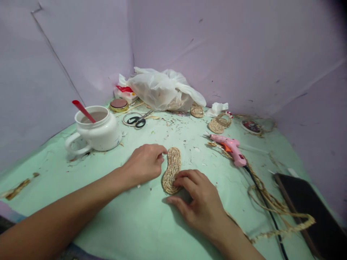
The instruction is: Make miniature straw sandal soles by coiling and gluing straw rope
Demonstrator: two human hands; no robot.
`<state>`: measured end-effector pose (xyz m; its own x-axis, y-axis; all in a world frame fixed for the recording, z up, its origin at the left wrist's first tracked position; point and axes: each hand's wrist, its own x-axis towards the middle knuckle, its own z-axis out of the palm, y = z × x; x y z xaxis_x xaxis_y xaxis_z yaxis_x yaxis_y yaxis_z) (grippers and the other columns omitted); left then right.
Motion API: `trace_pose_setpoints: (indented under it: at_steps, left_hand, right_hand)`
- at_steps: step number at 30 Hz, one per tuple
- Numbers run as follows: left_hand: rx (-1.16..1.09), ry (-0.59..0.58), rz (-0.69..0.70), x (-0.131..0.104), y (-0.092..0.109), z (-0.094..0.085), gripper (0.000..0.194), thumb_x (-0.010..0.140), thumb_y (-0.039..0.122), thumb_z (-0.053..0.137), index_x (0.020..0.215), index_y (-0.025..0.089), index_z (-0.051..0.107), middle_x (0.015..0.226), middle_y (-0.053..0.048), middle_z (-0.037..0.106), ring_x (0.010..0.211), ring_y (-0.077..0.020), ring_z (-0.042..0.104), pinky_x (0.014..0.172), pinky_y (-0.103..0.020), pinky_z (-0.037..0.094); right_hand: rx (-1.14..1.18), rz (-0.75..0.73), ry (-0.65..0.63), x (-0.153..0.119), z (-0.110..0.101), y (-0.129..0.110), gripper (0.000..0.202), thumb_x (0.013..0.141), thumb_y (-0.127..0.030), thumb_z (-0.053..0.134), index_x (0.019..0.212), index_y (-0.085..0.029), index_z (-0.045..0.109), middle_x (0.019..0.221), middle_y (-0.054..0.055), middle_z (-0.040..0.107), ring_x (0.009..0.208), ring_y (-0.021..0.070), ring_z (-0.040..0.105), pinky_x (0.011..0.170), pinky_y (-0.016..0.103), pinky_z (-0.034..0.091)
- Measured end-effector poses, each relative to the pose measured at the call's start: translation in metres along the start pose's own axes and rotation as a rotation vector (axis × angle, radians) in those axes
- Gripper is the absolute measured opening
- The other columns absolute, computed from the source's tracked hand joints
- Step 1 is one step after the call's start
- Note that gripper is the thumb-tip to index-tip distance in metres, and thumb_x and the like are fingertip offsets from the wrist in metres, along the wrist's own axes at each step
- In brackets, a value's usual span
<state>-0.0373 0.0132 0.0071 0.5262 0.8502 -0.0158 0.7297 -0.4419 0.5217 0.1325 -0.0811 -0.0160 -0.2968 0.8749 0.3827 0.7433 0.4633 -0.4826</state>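
Note:
A small sole-shaped piece of coiled, braided straw cord (175,162) lies flat on the green tabletop between my hands. My left hand (146,162) is at its upper left, fingers curled together, the index fingertip at the sole's edge. Whether anything is pinched there is hidden. My right hand (197,196) curves over the lower right part, with fingertips resting on the straw sole and the thumb apart, just below its rounded end. To the right lies a pink glue gun (229,146) with an orange trigger, its nozzle pointing left.
Loose braided cord (261,193) and a black cable trail past a dark phone (306,213) at right. A white mug (99,131) with a red straw stands left. Behind are scissors (138,120), a plastic bag (165,90), a finished-looking straw slipper (218,124) and scattered scraps.

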Motion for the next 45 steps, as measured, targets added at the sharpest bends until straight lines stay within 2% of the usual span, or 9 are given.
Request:
trace_pose_setpoints:
  at_steps: [3, 5, 7, 10, 15, 21, 29, 36, 45]
  left_hand:
    - [0.096, 0.023, 0.317, 0.006, -0.004, 0.001, 0.063, 0.069, 0.001, 0.041, 0.128, 0.02, 0.048, 0.137, -0.008, 0.048, 0.12, -0.0247, 0.044, 0.094, -0.041, 0.039]
    - [0.185, -0.044, 0.449, 0.006, -0.004, -0.001, 0.065, 0.066, -0.001, 0.043, 0.126, 0.021, 0.049, 0.136, -0.007, 0.05, 0.126, -0.0271, 0.037, 0.099, -0.046, 0.033]
    - [0.241, -0.084, 0.487, 0.002, 0.0, -0.004, 0.053, 0.067, 0.002, 0.047, 0.116, 0.02, 0.057, 0.117, -0.008, 0.061, 0.118, -0.0282, 0.043, 0.098, -0.047, 0.032]
    - [0.229, -0.118, 0.451, -0.009, 0.009, -0.009, 0.036, 0.069, 0.011, 0.054, 0.103, 0.02, 0.062, 0.096, -0.008, 0.062, 0.101, -0.0263, 0.051, 0.092, -0.046, 0.034]
    - [0.138, -0.131, 0.361, -0.02, 0.02, 0.0, 0.031, 0.073, 0.031, 0.063, 0.102, 0.019, 0.061, 0.101, -0.007, 0.058, 0.098, -0.026, 0.05, 0.089, -0.045, 0.035]
    - [0.082, -0.125, 0.323, -0.019, 0.02, 0.015, 0.024, 0.075, 0.023, 0.058, 0.099, 0.018, 0.058, 0.101, -0.007, 0.057, 0.094, -0.0238, 0.051, 0.08, -0.039, 0.041]
    - [0.066, -0.067, 0.251, -0.024, 0.022, 0.021, 0.013, 0.077, 0.027, 0.052, 0.085, 0.018, 0.057, 0.087, -0.007, 0.057, 0.082, -0.0231, 0.051, 0.068, -0.037, 0.044]
    - [0.029, 0.022, 0.252, -0.031, 0.022, 0.032, 0.012, 0.079, 0.022, 0.049, 0.087, 0.017, 0.056, 0.089, -0.009, 0.055, 0.084, -0.0239, 0.048, 0.072, -0.039, 0.042]
    - [0.002, -0.103, 0.144, -0.024, 0.03, 0.026, 0.007, 0.079, 0.024, 0.048, 0.081, 0.019, 0.054, 0.085, -0.007, 0.053, 0.081, -0.025, 0.045, 0.07, -0.043, 0.039]
  right_hand:
    - [-0.063, 0.03, -0.089, 0.004, -0.005, -0.002, 0.005, 0.074, -0.018, 0.062, 0.076, -0.019, 0.058, 0.084, 0.007, 0.062, 0.08, 0.0219, 0.054, 0.069, 0.037, 0.045]
    - [-0.083, 0.021, -0.143, 0.006, -0.013, 0.002, 0.012, 0.068, -0.009, 0.056, 0.074, -0.02, 0.056, 0.082, 0.005, 0.062, 0.081, 0.0216, 0.054, 0.071, 0.036, 0.044]
    - [-0.088, 0.015, -0.146, 0.005, -0.024, 0.01, 0.021, 0.063, -0.002, 0.049, 0.072, -0.021, 0.055, 0.08, 0.004, 0.062, 0.082, 0.021, 0.054, 0.073, 0.036, 0.044]
    - [-0.031, 0.046, -0.076, -0.002, -0.036, 0.022, 0.027, 0.06, 0.0, 0.043, 0.072, -0.021, 0.053, 0.081, 0.003, 0.064, 0.083, 0.0201, 0.056, 0.073, 0.034, 0.044]
    - [0.035, 0.117, 0.0, -0.009, -0.033, 0.017, 0.033, 0.071, -0.017, 0.057, 0.104, -0.021, 0.05, 0.105, 0.009, 0.06, 0.098, 0.024, 0.055, 0.083, 0.039, 0.045]
    - [-0.114, 0.011, 0.051, -0.013, -0.013, 0.005, 0.006, 0.075, -0.014, 0.057, 0.078, -0.019, 0.058, 0.082, 0.007, 0.061, 0.075, 0.0209, 0.053, 0.065, 0.036, 0.041]
    - [0.069, 0.045, 0.083, -0.022, -0.016, 0.008, 0.014, 0.078, -0.006, 0.055, 0.083, -0.017, 0.061, 0.083, 0.007, 0.062, 0.075, 0.0165, 0.054, 0.064, 0.029, 0.045]
    - [-0.081, -0.095, 0.097, -0.031, -0.017, 0.012, 0.017, 0.075, -0.002, 0.055, 0.083, -0.016, 0.061, 0.076, 0.007, 0.062, 0.068, 0.0177, 0.05, 0.06, 0.033, 0.041]
    - [0.067, 0.036, 0.155, -0.02, -0.011, 0.012, 0.013, 0.073, -0.003, 0.061, 0.071, -0.016, 0.06, 0.067, 0.005, 0.06, 0.062, 0.0156, 0.05, 0.056, 0.031, 0.038]
